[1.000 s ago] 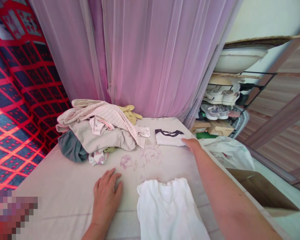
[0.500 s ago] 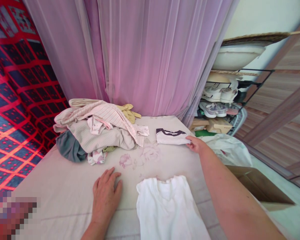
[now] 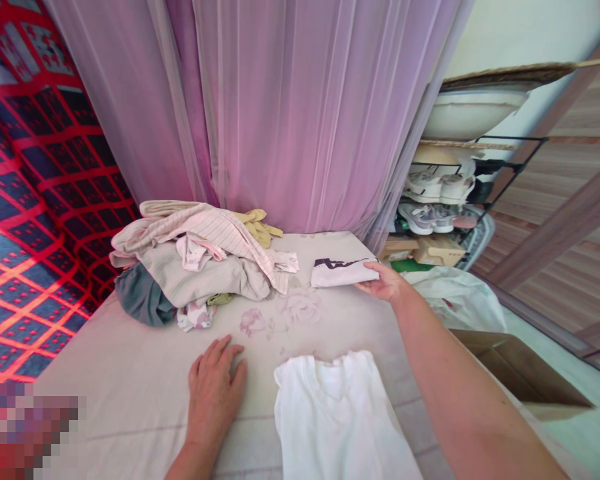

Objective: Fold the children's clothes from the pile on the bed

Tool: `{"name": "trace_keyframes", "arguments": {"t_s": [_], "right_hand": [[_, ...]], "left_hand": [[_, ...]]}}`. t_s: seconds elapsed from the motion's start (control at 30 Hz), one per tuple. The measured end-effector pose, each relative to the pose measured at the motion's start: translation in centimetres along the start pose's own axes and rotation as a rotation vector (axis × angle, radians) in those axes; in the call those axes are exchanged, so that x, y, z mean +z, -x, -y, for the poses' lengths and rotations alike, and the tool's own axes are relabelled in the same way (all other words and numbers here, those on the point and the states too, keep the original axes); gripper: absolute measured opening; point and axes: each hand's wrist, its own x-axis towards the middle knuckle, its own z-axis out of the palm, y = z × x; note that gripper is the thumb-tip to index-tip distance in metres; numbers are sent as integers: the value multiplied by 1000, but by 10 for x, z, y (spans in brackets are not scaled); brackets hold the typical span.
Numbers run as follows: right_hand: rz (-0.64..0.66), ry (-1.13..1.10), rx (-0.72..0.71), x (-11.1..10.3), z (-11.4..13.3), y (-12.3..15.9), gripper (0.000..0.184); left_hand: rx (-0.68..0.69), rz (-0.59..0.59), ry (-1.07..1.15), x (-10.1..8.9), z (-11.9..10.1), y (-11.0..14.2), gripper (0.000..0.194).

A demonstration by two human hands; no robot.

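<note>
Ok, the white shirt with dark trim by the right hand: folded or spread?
Folded: the white shirt lies in a neat rectangle, edge held by the right hand.

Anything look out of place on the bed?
Yes: yellow rubber gloves lie behind the clothes heap at the far side of the bed. They look odd because everything else there is clothing.
</note>
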Motion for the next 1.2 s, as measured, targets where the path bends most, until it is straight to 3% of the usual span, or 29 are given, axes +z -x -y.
{"name": "trace_keyframes", "arguments": {"t_s": [0.13, 0.27, 0.4, 0.47, 0.53, 0.7, 0.9, 1.2], "right_hand": [[60, -103, -107, 24, 4, 12, 15], [75, -269, -286, 55, 28, 18, 14], [-16, -371, -463, 62, 41, 15, 18], [-132, -323, -425, 53, 28, 13, 21], [-244, -240, -294, 40, 3, 13, 21], [-266, -110, -63, 15, -51, 15, 14], [-220, 9, 14, 12, -47, 13, 11], [-161, 266, -67, 22, -70, 11, 12]], "left_hand": [[2, 6, -1, 2, 3, -1, 29], [2, 14, -6, 2, 4, -1, 29], [-1, 12, -7, 3, 5, -2, 29], [-1, 10, -8, 3, 5, -2, 29], [1, 9, -9, 3, 5, -2, 29], [5, 21, -6, 1, 5, -2, 30], [-1, 27, -11, 1, 4, -4, 30], [0, 17, -12, -1, 3, -4, 29]]}}
